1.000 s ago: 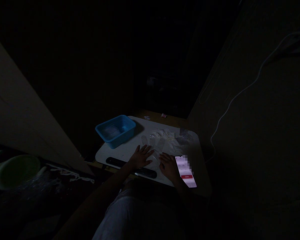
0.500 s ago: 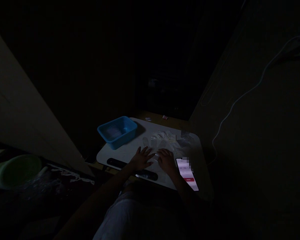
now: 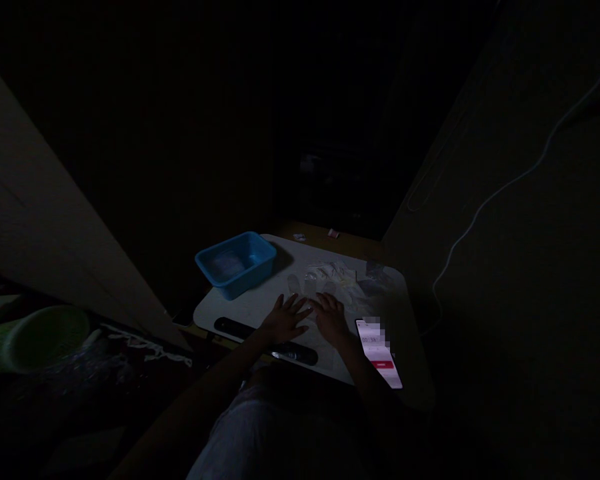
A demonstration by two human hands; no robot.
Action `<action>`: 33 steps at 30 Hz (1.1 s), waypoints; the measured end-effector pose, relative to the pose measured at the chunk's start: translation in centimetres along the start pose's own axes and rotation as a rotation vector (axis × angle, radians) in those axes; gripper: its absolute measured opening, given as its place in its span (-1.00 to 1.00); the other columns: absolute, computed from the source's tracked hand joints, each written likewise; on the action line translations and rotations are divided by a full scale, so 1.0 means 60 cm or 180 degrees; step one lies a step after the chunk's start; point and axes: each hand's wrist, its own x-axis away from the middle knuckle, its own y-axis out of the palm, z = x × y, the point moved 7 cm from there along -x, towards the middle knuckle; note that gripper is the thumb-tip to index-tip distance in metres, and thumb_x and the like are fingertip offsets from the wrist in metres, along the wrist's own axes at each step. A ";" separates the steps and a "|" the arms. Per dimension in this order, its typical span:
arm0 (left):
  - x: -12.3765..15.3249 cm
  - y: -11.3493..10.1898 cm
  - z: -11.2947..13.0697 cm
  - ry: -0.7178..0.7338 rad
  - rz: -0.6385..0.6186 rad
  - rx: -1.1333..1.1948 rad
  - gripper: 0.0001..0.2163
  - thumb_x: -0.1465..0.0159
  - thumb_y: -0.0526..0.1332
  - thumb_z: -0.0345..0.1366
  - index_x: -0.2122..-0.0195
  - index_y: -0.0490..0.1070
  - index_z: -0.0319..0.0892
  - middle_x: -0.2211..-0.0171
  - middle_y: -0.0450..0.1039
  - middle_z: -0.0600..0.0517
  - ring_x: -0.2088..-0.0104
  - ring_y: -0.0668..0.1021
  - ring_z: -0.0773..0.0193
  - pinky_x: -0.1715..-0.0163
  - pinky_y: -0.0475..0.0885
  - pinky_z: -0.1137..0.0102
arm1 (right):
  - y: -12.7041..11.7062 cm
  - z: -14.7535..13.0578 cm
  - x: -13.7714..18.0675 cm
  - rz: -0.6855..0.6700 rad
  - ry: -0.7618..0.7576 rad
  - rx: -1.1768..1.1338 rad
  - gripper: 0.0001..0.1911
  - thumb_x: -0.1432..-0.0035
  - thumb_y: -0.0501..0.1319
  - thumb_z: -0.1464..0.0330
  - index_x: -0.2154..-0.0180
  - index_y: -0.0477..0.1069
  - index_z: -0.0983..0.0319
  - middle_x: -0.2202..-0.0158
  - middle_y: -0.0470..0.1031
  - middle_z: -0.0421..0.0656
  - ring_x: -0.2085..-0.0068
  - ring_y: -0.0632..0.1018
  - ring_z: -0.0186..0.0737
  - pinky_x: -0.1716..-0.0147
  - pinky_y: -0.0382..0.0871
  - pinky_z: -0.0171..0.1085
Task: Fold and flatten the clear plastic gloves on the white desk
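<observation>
Both hands lie palm down over the middle of the counter (image 3: 209, 308), side by side. The left hand (image 3: 283, 323) has its fingers spread wide, the thumb pointing right. The right hand (image 3: 331, 321) is opened too, its fingers closer together, their tips angled toward the left hand's, nearly meeting them. Neither shows a grip on anything; in this dim light I cannot tell whether the palms press down. The plastic (image 3: 310, 287), clear and in rounded pieces, lies flat just beyond the fingertips. Behind it is a loose, crumpled pile (image 3: 331, 271) of whitish film, with a clear bag (image 3: 377, 275) near the far right corner.

The blue basin (image 3: 250, 275) stands at the far left of the counter. A lit phone (image 3: 376, 343) lies beside the right wrist, partly covered by the forearm. The left wrist crosses above a black strip (image 3: 233, 327) along the near edge.
</observation>
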 end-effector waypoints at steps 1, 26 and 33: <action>0.000 0.000 0.000 0.0007 0.0011 0.0007 -0.53 -0.21 -0.14 0.02 -0.14 -0.05 0.10 -0.18 -0.05 0.00 -0.14 0.04 -0.02 0.00 -0.09 -0.05 | 0.001 0.001 0.000 -0.0009 0.0006 -0.0009 -0.54 -0.04 0.03 0.47 -0.01 0.19 0.04 -0.08 0.17 -0.16 -0.08 0.11 -0.10 0.05 0.01 -0.12; 0.008 -0.024 -0.048 -0.0690 0.1048 0.1073 -0.70 -0.18 -0.04 -0.38 0.11 0.33 -0.27 0.13 0.39 -0.12 0.11 0.41 0.21 0.08 0.26 0.25 | -0.024 0.031 0.020 0.0793 0.0283 -0.0776 -0.59 -0.01 -0.08 0.55 0.10 0.31 0.25 0.15 0.39 -0.10 0.10 0.32 -0.22 0.06 0.14 -0.20; 0.025 -0.033 -0.053 -0.0710 0.1330 0.1402 -0.71 -0.10 -0.02 -0.44 0.20 0.41 -0.25 0.20 0.43 -0.09 0.17 0.44 0.23 0.13 0.33 0.29 | -0.038 0.035 0.068 0.0808 0.0477 -0.0796 -0.59 0.01 -0.07 0.55 0.12 0.32 0.23 0.17 0.40 -0.10 0.10 0.34 -0.21 0.07 0.19 -0.18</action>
